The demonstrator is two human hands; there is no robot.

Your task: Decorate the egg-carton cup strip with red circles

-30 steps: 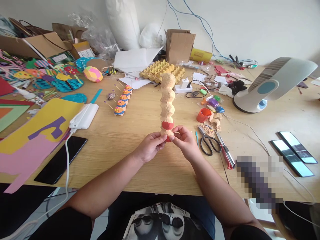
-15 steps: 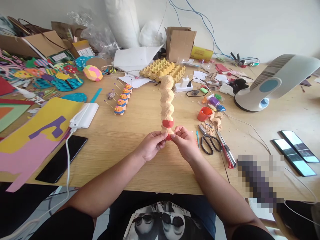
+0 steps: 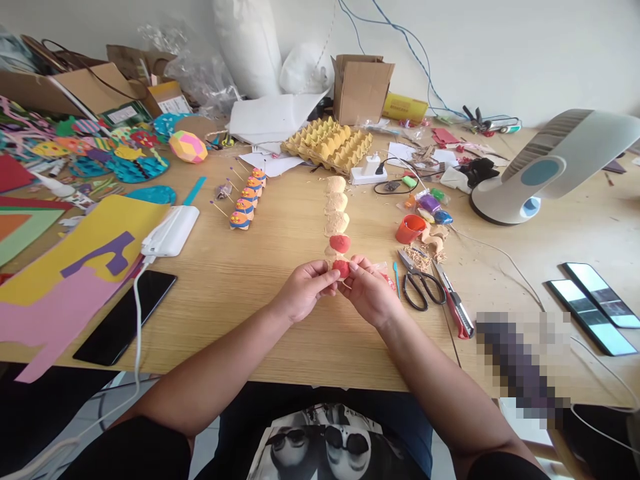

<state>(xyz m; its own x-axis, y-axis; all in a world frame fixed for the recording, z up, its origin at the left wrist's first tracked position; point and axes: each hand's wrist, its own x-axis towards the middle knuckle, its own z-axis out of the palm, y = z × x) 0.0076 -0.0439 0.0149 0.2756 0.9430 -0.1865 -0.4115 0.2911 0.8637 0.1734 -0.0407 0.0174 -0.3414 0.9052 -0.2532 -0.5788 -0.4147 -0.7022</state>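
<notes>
Between my hands is a strip of egg carton (image 3: 337, 223), a row of several pale bumps running away from me. Red clay covers the bump at the near end, and another patch of red clay (image 3: 340, 244) lies one bump further up. My left hand (image 3: 307, 288) pinches the near end from the left. My right hand (image 3: 367, 288) grips the same end from the right, its thumb against the red clay. To the left stands a finished-looking caterpillar (image 3: 247, 199) of orange and blue bumps with several pins sticking out.
Right of my hands lie black scissors (image 3: 423, 280), a red utility knife (image 3: 454, 303), a red cup (image 3: 411, 229) and bagged clay (image 3: 429, 203). A yellow egg tray (image 3: 327, 143) sits behind. Left are a white power bank (image 3: 170, 231), a phone (image 3: 125, 319) and coloured sheets (image 3: 35, 280). A white lamp-like device (image 3: 545, 170) stands right.
The egg carton strip has tipped down, its far end dropping lower and its bumps now seen at a flatter angle. Both hands keep hold of the near end.
</notes>
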